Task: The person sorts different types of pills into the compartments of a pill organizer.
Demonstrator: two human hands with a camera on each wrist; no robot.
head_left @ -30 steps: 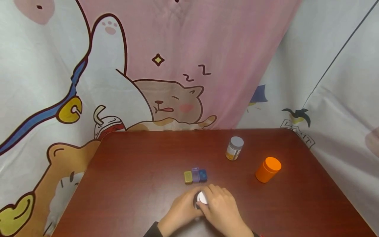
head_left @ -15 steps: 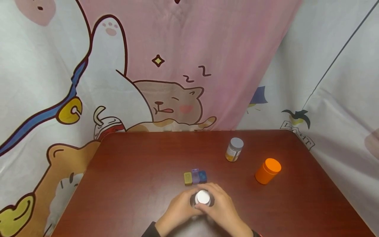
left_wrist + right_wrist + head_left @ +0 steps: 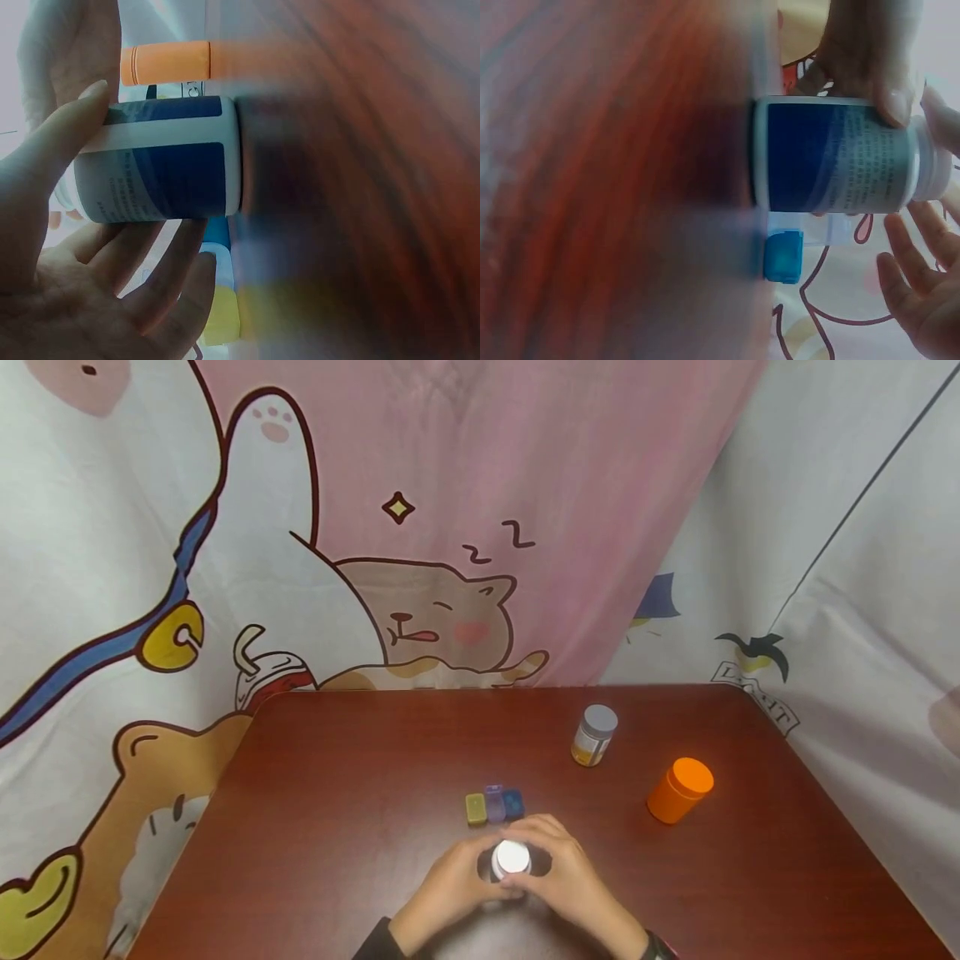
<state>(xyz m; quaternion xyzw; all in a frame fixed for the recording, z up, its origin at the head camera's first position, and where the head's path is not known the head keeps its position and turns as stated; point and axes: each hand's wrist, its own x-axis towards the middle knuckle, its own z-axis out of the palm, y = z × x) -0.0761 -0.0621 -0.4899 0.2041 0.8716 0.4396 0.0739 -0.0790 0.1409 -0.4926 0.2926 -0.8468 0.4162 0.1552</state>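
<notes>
A white pill bottle (image 3: 180, 172) with a blue label stands upright on the table, between both hands. My left hand (image 3: 450, 881) grips its body, thumb on the near side and fingers behind it. My right hand (image 3: 564, 870) curves around the top, with thumb and fingertips at the white cap (image 3: 513, 857); its other fingers spread out in the right wrist view. The cap sits on the bottle neck. Just beyond the hands lies a small pill organizer with yellow (image 3: 476, 810), purple (image 3: 495, 807) and blue (image 3: 513, 804) compartments; the purple lid stands up.
An orange bottle (image 3: 678, 792) stands to the right on the dark red wooden table (image 3: 337, 793). Farther back is a clear jar (image 3: 592, 739) with a grey lid. A cartoon-printed curtain (image 3: 585, 485) hangs behind the table's far edge.
The right hand, which covered part of the cap, has shifted outward and spread, so the whole cap top shows now. The left hand stays on the bottle.
</notes>
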